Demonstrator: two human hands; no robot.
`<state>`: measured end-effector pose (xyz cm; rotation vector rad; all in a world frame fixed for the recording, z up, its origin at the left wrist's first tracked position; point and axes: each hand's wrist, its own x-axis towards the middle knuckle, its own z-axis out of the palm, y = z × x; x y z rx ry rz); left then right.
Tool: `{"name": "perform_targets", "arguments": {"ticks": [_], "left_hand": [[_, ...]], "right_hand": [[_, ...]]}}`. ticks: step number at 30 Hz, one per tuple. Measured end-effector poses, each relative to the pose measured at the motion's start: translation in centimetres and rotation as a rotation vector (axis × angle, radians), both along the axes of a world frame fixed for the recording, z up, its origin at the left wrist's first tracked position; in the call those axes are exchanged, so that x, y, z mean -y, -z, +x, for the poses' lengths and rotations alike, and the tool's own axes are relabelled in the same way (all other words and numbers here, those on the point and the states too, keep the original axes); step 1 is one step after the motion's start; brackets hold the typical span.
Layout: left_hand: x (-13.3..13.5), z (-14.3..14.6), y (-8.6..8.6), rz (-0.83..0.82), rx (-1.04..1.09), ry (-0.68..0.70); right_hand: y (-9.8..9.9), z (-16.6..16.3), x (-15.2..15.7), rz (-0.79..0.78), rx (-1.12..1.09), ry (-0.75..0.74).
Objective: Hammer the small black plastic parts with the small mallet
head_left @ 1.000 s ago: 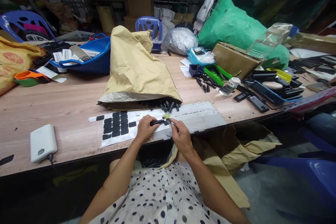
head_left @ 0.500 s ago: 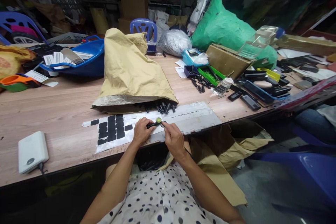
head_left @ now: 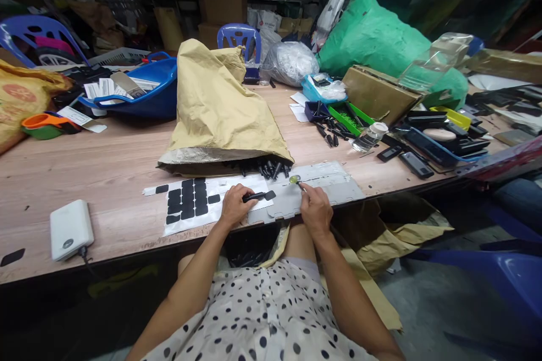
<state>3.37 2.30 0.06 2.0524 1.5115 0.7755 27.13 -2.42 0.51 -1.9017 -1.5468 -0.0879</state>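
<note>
My left hand [head_left: 235, 205] is closed around a slim black tube-like part [head_left: 253, 196] that points right. At its tip shows a small dark rounded patch [head_left: 270, 195]; whether it is attached I cannot tell. Pinched in my right hand [head_left: 317, 208] is a thin-handled tool with a round yellow-green head [head_left: 294, 179], held apart from the black part above a grey board [head_left: 330, 194]. Left of my left hand lies a white backing sheet [head_left: 203, 223] with rows of black rounded stickers [head_left: 187, 207]. Several black tubular parts [head_left: 271, 169] spill from a tan paper sack [head_left: 228, 118].
A white power bank [head_left: 71, 228] with a cable lies at the left. Behind stand a blue basin [head_left: 144, 104] and a green sack [head_left: 372, 34]. To the right are a green tray [head_left: 351, 124], a clear bottle [head_left: 368, 138] and several black devices [head_left: 415, 164]. An open paper sack [head_left: 381, 225] hangs below the table edge.
My right hand has moved right, taking the round-headed tool away from the black part. My left hand keeps its hold on that part, whose end is now uncovered. The view has shifted slightly.
</note>
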Motion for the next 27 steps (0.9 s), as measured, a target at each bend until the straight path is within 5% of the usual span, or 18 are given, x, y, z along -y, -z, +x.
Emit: {"name": "perform_targets", "arguments": {"ticks": [8, 14, 18, 23, 27], "left_hand": [[7.9, -0.8, 0.0, 0.156, 0.061, 0.333], [11.9, -0.9, 1.2, -0.239, -0.333, 0.188], [8.7, 0.2, -1.2, -0.272, -0.151, 0.131], [-1.0, 1.4, -3.9, -0.048, 0.011, -0.373], [-6.0, 2.0, -4.3, -0.198, -0.154, -0.549]], "right_hand": [[1.9, 1.8, -1.8, -0.036, 0.184, 0.194], [2.2, 1.3, -1.7, -0.011, 0.236, 0.209], [2.2, 1.3, -1.8, -0.014, 0.228, 0.206], [2.4, 1.3, -1.9, 0.006, 0.237, 0.207], [2.5, 1.2, -1.9, 0.028, 0.256, 0.201]]}}
